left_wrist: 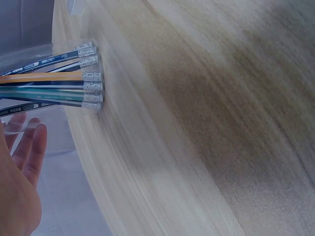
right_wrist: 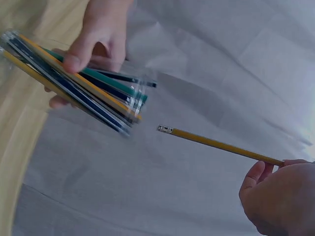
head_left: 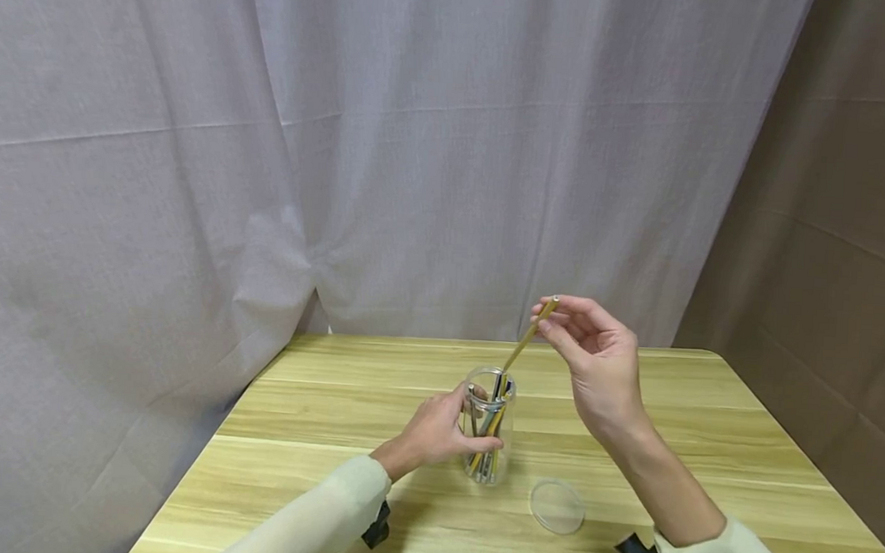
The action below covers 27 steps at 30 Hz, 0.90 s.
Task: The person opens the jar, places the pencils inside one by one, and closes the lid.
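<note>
A clear jar (head_left: 508, 443) stands on the wooden table, with my left hand (head_left: 434, 429) curled around its side. Inside lean several pencils (left_wrist: 44, 77) in yellow, green and dark colours, their metal-banded eraser ends at the bottom. Above and right of the jar, my right hand (head_left: 604, 370) pinches a yellow pencil (head_left: 531, 330) near one end between thumb and fingers. The right wrist view shows that pencil's eraser end (right_wrist: 165, 129) pointing at the jar's mouth, a short gap from the rim. Part of my left hand is out of the left wrist view.
A round clear lid (head_left: 556, 506) lies flat on the table (head_left: 274, 485), to the right of the jar and nearer me. Behind the table's far edge hangs a grey curtain (head_left: 432, 184). A brown curtain (head_left: 827, 246) hangs on the right.
</note>
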Each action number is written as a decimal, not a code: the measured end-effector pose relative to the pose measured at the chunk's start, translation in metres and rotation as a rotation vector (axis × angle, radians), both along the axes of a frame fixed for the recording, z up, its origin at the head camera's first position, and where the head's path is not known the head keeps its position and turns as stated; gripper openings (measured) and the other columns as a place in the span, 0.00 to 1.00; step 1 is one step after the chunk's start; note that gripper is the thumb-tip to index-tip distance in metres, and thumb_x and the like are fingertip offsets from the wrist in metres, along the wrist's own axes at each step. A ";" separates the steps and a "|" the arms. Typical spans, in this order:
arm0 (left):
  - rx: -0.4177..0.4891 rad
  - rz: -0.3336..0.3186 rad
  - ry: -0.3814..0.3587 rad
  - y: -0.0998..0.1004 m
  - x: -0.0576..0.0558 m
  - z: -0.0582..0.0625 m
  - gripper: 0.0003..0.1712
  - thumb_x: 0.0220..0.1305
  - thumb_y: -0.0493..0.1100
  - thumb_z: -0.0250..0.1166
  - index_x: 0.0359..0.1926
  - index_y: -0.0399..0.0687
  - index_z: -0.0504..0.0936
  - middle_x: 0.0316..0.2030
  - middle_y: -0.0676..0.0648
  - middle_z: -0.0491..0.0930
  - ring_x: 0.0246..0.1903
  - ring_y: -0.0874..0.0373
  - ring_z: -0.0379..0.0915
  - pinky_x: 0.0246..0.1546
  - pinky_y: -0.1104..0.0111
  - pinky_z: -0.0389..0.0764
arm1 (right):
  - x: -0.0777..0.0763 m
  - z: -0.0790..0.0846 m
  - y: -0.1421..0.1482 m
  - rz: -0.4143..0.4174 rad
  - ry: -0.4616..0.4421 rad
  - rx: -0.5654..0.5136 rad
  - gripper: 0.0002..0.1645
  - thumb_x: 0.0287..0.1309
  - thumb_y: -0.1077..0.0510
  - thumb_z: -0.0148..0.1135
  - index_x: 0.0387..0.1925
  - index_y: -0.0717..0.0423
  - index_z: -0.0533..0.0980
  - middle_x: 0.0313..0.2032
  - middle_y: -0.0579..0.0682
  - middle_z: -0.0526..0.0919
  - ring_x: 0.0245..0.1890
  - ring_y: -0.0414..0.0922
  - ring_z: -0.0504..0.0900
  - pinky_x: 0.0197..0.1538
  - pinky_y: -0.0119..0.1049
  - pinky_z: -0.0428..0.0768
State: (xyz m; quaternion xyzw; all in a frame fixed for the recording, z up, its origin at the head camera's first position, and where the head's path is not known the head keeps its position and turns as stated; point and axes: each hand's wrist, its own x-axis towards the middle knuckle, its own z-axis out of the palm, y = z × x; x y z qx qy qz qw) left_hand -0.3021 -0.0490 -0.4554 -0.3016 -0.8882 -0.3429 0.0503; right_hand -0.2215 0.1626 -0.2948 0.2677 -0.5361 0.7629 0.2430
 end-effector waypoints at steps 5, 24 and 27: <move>0.012 -0.015 0.007 -0.001 -0.001 -0.002 0.45 0.55 0.72 0.77 0.66 0.60 0.73 0.50 0.58 0.87 0.46 0.67 0.82 0.49 0.64 0.82 | -0.001 -0.017 -0.009 -0.036 -0.011 0.145 0.13 0.64 0.79 0.64 0.50 0.76 0.78 0.45 0.56 0.89 0.47 0.47 0.89 0.54 0.35 0.85; 0.010 -0.026 0.026 0.000 0.000 -0.001 0.44 0.56 0.71 0.77 0.67 0.61 0.72 0.50 0.58 0.87 0.44 0.69 0.81 0.49 0.66 0.82 | -0.004 -0.075 -0.013 -0.153 -0.007 0.441 0.12 0.65 0.75 0.67 0.47 0.63 0.82 0.46 0.58 0.88 0.48 0.43 0.86 0.57 0.31 0.81; 0.008 -0.022 0.028 -0.001 0.000 -0.001 0.43 0.56 0.71 0.77 0.66 0.61 0.72 0.50 0.58 0.87 0.45 0.68 0.82 0.49 0.66 0.82 | -0.004 -0.081 -0.011 -0.163 -0.008 0.437 0.12 0.65 0.76 0.67 0.47 0.65 0.82 0.45 0.61 0.87 0.49 0.43 0.85 0.59 0.32 0.79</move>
